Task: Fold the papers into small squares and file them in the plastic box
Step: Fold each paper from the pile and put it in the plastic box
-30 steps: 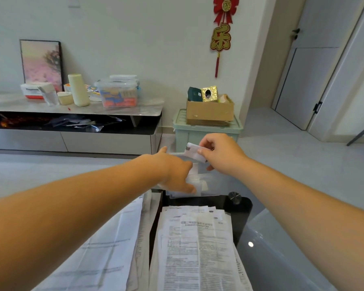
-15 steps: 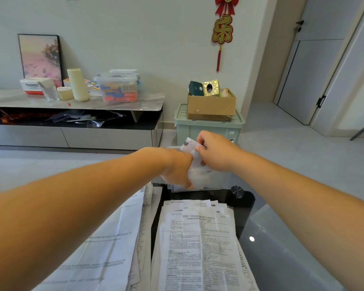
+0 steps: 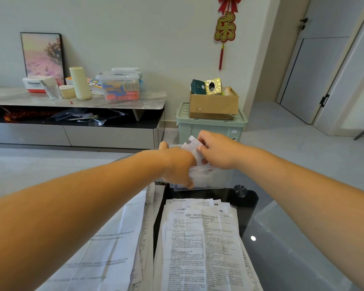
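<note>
right hand: pinches a small folded white paper square between thumb and fingertips. The square is tilted, its lower end at the box mouth and most of it above the rim.
left hand: reaches down at the left end of the box. Can't tell if it grips the wall, holds back filed squares or just presses; its own back hides the fingers.
box: a small clear plastic box at the far edge of the dark glass worktop. White folded pieces show through its near wall.
backlog: a stack of unfolded printed white sheets lies towards the near edge, with a second loose pile just left of it. Most of the job looks undone.
step (my read): slotting the square in beside those already filed.
risk, jam: the box looks fairly full. A tilted square could catch on the rim or on a neighbour and crumple.
risk, unfold: the paper is springy. If it's released before it's wedged, the fold probably opens and it rides up out of the box.
risk, box slides: the box is light, the glass is smooth and the far edge is close. A downward push without a firm left-hand brace could shove it off.
risk, piles: both forearms pass over the sheets. Dragging an arm back could fan them, or sweep the left pile off the worktop.
risk, view: the left hand covers the slot, so placement is partly by feel.
</note>
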Demonstrator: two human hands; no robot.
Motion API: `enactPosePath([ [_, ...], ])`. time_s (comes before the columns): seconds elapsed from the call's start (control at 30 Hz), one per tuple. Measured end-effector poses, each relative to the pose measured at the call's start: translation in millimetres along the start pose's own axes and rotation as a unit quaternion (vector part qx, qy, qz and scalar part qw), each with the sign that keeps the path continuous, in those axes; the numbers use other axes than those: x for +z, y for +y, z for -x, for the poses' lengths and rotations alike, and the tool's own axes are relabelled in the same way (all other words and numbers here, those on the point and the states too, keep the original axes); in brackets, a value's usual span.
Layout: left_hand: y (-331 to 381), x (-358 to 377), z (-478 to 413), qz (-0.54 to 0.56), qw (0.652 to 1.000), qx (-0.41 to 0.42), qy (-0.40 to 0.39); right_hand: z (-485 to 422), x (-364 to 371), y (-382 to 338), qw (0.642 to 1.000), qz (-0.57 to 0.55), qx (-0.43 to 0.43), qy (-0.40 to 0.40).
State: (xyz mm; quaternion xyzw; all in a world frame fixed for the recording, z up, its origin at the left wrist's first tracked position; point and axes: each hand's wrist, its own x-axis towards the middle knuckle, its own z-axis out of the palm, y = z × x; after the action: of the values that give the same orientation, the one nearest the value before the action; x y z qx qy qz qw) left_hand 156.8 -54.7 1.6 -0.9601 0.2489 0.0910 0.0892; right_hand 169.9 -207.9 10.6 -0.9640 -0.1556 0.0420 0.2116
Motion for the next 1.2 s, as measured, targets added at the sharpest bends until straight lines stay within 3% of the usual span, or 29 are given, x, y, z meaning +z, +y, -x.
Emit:
enactPosePath([
  [0.33, -5, 25, 15, -0.012, 0.99, -0.009, 0.142, 3, -3, -12, 0.998, -0.019, 0.047, -0.035],
  [0.73, -7, 19, 16, 0.0, 0.995, 0.016, 0.097, 2, 2, -15, 0.995, -0.061, 0.052, -0.058],
  [0.87, -9, 18, 18, 0.011, 0.995, 0.019, 0.094, -1, 0, -11, 0.998, -0.057, 0.032, 0.009],
  [0.97, -9, 19, 19, 0.018, 0.995, 0.016, 0.1, -3, 2, -5, 0.999, -0.003, 0.014, 0.043],
  [1.2, -10, 24, 18, 0.016, 0.993, 0.012, 0.115, -10, 6, -5, 0.997, 0.082, 0.015, 0.005],
])
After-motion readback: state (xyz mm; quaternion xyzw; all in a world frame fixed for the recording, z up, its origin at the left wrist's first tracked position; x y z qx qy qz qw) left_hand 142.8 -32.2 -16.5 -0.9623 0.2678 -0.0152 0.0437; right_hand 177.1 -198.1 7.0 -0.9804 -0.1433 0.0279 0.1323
